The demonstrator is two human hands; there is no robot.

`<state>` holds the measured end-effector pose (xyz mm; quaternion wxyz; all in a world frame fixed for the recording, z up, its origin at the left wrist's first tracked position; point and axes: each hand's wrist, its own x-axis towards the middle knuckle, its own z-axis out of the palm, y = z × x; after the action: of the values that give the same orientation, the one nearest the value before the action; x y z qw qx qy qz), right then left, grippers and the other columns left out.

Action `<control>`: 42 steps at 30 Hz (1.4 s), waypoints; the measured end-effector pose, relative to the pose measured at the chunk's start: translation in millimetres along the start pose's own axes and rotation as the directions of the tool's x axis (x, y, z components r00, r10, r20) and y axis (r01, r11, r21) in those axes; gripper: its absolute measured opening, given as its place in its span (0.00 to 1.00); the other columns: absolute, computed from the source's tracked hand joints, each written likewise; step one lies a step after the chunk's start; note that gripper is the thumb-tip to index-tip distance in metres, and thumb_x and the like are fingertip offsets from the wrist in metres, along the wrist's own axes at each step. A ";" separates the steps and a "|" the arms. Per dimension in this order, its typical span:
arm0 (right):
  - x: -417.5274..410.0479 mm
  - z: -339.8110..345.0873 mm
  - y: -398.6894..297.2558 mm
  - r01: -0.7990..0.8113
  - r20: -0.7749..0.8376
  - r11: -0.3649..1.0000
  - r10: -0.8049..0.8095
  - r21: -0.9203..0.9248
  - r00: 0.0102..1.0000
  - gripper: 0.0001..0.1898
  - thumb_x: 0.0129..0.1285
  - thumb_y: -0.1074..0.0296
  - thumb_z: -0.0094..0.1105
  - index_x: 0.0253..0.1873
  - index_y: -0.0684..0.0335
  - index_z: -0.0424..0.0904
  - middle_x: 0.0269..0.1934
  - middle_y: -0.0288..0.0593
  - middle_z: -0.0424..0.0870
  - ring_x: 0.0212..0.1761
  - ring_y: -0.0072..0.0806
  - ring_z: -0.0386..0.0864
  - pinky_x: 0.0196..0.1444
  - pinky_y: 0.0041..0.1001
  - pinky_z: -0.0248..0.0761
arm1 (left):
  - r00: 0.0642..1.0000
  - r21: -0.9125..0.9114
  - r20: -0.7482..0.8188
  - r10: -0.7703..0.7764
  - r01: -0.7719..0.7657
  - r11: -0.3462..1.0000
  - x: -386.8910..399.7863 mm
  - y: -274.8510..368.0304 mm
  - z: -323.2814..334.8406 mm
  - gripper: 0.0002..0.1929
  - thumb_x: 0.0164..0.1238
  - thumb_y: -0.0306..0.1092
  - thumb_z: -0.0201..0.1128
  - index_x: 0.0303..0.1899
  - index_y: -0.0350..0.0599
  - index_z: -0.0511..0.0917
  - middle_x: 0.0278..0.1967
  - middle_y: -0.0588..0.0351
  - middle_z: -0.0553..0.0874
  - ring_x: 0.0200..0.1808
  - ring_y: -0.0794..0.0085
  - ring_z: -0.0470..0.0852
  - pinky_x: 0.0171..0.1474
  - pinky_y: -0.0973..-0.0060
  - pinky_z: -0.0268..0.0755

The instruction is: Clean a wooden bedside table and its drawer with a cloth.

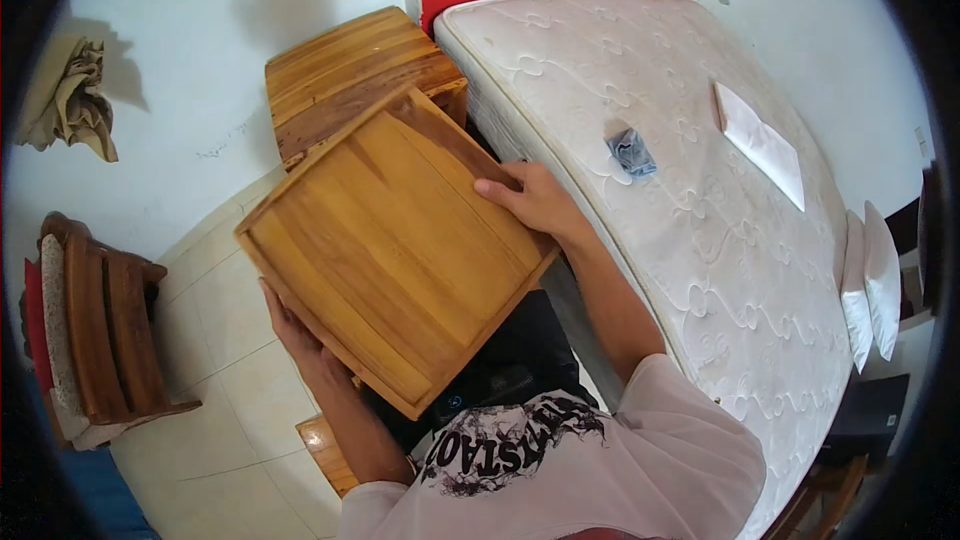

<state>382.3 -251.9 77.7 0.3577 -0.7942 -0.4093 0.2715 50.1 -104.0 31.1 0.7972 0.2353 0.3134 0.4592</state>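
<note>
A shallow wooden drawer [390, 255] is held tilted in front of my chest, its bare inside facing the camera. My right hand [536, 199] grips its right side wall, thumb over the edge. Along the lower left side, my left hand [307, 337] supports it from outside, with part of the fingers hidden behind the wood. Just beyond the drawer stands a wooden nightstand [360, 75], whose front is partly covered by it.
A bare mattress [675, 195] lies at the right, bearing a small dark blue packet [632, 153] and a folded white cloth [761, 146]. A wooden chair [112, 330] stands at the left on the tiled floor [232, 360]. Beside my left arm is a wooden piece [326, 454].
</note>
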 end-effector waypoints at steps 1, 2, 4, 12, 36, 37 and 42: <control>8.8 2.2 -0.9 0.099 -0.020 0.990 -0.098 0.102 0.995 0.29 0.70 0.45 0.69 0.56 0.72 0.86 0.40 0.44 0.90 0.41 0.27 0.84 0.46 0.32 0.77 | 0.988 0.043 -0.049 0.149 -0.147 0.988 -5.6 5.0 5.5 0.31 0.82 0.59 0.52 0.71 0.42 0.72 0.64 0.48 0.81 0.64 0.61 0.80 0.61 0.64 0.78; 16.0 4.9 -3.1 0.198 -0.049 0.959 -0.192 0.201 0.980 0.27 0.70 0.49 0.70 0.57 0.72 0.86 0.41 0.44 0.90 0.42 0.27 0.84 0.46 0.32 0.77 | 0.950 0.093 -0.091 0.298 -0.290 0.953 -11.5 10.5 11.0 0.31 0.83 0.59 0.51 0.70 0.40 0.71 0.62 0.47 0.82 0.63 0.62 0.81 0.60 0.64 0.79; 26.5 10.4 -13.1 0.296 -0.097 0.929 -0.281 0.224 0.955 0.26 0.70 0.51 0.71 0.59 0.72 0.85 0.42 0.44 0.90 0.43 0.26 0.85 0.47 0.31 0.77 | 0.943 0.087 -0.033 0.332 -0.328 0.941 -24.4 26.3 21.9 0.30 0.85 0.57 0.49 0.72 0.42 0.70 0.63 0.48 0.82 0.62 0.62 0.82 0.60 0.64 0.80; 35.2 62.9 9.5 0.259 -0.203 0.918 -0.204 0.301 0.958 0.28 0.73 0.54 0.68 0.67 0.72 0.78 0.56 0.49 0.88 0.54 0.32 0.86 0.57 0.32 0.79 | 0.746 0.346 0.389 0.540 -0.662 0.665 -45.8 41.7 52.2 0.28 0.76 0.53 0.67 0.60 0.36 0.77 0.52 0.54 0.85 0.51 0.73 0.83 0.54 0.74 0.75; -13.3 49.2 58.1 -0.494 0.431 0.237 0.272 0.837 0.861 0.37 0.61 0.50 0.68 0.70 0.68 0.72 0.63 0.55 0.79 0.60 0.46 0.78 0.62 0.42 0.73 | 0.521 0.496 0.849 -0.085 -0.843 -0.208 -55.1 -80.5 102.5 0.21 0.64 0.52 0.74 0.49 0.46 0.85 0.39 0.55 0.88 0.35 0.57 0.89 0.35 0.69 0.82; -12.9 41.6 48.2 -0.526 0.440 0.248 0.330 0.813 0.835 0.36 0.61 0.50 0.68 0.68 0.68 0.74 0.60 0.54 0.81 0.57 0.44 0.79 0.60 0.41 0.74 | 0.557 0.544 0.830 -0.020 -0.817 -0.190 -54.7 -67.1 107.2 0.21 0.68 0.51 0.71 0.52 0.45 0.84 0.41 0.52 0.87 0.39 0.54 0.89 0.40 0.65 0.82; 7.8 25.3 71.3 -0.465 0.353 0.297 0.362 0.834 0.863 0.27 0.58 0.51 0.71 0.58 0.62 0.82 0.47 0.45 0.87 0.46 0.40 0.83 0.51 0.35 0.78 | 0.818 0.848 0.283 0.501 -0.458 0.267 -10.6 12.6 62.6 0.27 0.76 0.54 0.65 0.66 0.48 0.79 0.65 0.47 0.82 0.66 0.58 0.80 0.67 0.63 0.70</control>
<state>400.6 -265.7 5.1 0.6220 -0.5398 0.0031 0.5672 83.5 -112.8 85.8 0.3661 0.6905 0.4362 0.4459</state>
